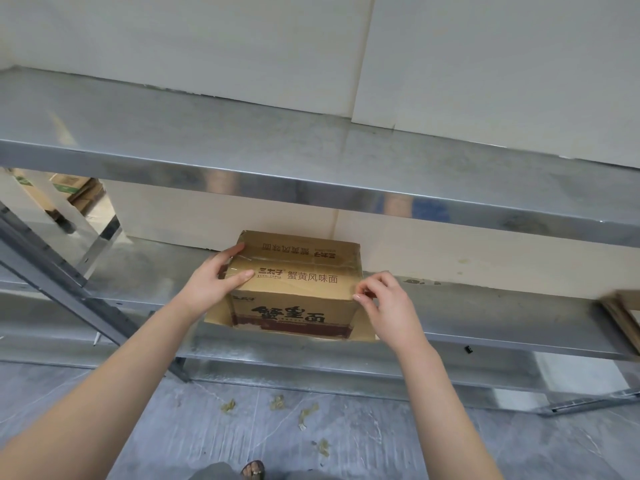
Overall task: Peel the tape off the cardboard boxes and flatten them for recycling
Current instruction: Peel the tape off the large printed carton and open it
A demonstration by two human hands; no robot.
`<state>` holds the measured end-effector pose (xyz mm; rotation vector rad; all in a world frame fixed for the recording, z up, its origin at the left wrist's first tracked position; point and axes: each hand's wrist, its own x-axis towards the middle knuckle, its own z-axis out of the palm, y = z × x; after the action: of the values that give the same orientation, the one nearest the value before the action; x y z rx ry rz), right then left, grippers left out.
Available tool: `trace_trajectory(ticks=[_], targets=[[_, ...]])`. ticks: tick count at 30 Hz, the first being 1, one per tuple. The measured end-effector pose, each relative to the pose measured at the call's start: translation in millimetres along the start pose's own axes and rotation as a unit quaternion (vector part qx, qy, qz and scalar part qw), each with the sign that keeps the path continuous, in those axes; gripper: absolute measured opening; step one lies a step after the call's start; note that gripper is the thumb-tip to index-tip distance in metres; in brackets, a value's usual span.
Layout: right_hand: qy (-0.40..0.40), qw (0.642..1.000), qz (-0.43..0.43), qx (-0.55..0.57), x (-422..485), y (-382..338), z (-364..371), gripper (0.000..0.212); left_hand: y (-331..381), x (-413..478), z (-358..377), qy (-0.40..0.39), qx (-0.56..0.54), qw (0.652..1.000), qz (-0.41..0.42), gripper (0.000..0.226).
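A brown cardboard box with dark printed characters stands on the lower metal shelf, its bottom flaps spread out beneath it. Clear tape runs along the seam across its top. My left hand grips the box's top left corner, thumb on top and fingers over the edge. My right hand is at the box's right top edge, fingertips pinched together at the end of the tape there.
An upper metal shelf overhangs the box. Flattened cardboard lies at the right end of the lower shelf. Crumpled tape scraps litter the grey floor. More boxes sit far left behind the rack's slanted brace.
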<state>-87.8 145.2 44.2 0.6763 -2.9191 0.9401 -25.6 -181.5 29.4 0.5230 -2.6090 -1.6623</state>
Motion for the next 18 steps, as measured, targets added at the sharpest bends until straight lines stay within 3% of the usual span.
trace_trajectory(ticks=[4,10,18], targets=[[-0.018,1.0,0.015,0.005,2.2,0.9,2.9,0.009,1.3,-0.4,0.4,0.005,0.001,1.0,-0.003,0.064],[0.0,0.99,0.072,0.119,8.2,2.9,8.5,0.009,3.0,3.1,2.6,0.015,-0.004,1.0,-0.008,0.064],[-0.036,0.993,0.018,0.113,2.0,3.4,-0.6,0.015,2.1,4.3,0.3,0.006,-0.006,1.0,-0.011,0.065]])
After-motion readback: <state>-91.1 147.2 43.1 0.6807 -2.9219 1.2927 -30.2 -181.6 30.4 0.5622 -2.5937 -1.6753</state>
